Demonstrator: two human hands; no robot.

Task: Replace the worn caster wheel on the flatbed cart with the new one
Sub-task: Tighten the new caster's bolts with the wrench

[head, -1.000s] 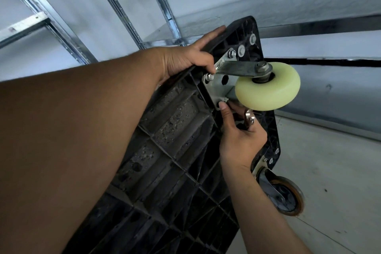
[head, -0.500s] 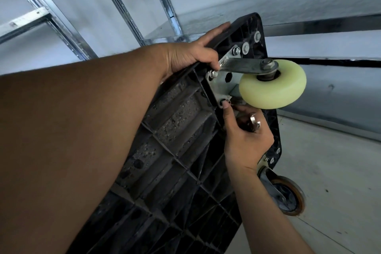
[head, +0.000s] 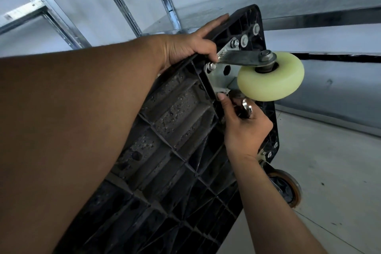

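One cart; one pale wheel; one brown-rimmed wheel; left hand, right hand: two

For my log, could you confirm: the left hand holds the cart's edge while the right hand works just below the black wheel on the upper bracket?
Not quite: in the head view that wheel is pale yellow, not black. The left hand does hold the cart's edge, and the right hand, gripping a metal part, works just below the wheel.
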